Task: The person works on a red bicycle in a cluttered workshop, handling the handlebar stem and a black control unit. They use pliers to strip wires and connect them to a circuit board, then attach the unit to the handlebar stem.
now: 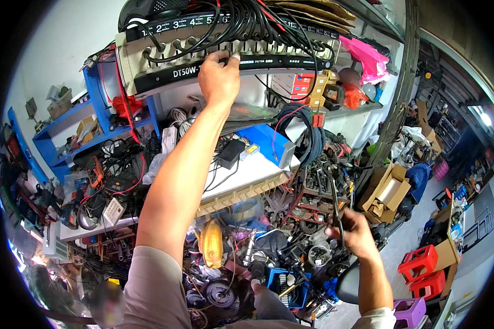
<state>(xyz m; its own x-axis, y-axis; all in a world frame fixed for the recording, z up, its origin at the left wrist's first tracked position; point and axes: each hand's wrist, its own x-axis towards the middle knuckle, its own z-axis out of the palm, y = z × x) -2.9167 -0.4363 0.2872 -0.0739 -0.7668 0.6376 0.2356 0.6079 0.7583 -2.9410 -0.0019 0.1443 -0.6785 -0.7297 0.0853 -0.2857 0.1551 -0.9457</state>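
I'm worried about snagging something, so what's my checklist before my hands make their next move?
1. Left hand at the unit: ok, fingertips reach its front.
2. Whether those fingers pinch anything: cannot tell.
3. Right grip on the thin dark thing: ok, held.
4. Unit front free of cables: not ok, black ones loop across.
5. Bench clear: not ok, a black adapter lies there.

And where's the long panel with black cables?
In the head view, the panel is up top, slightly left of centre, left hand at its front.
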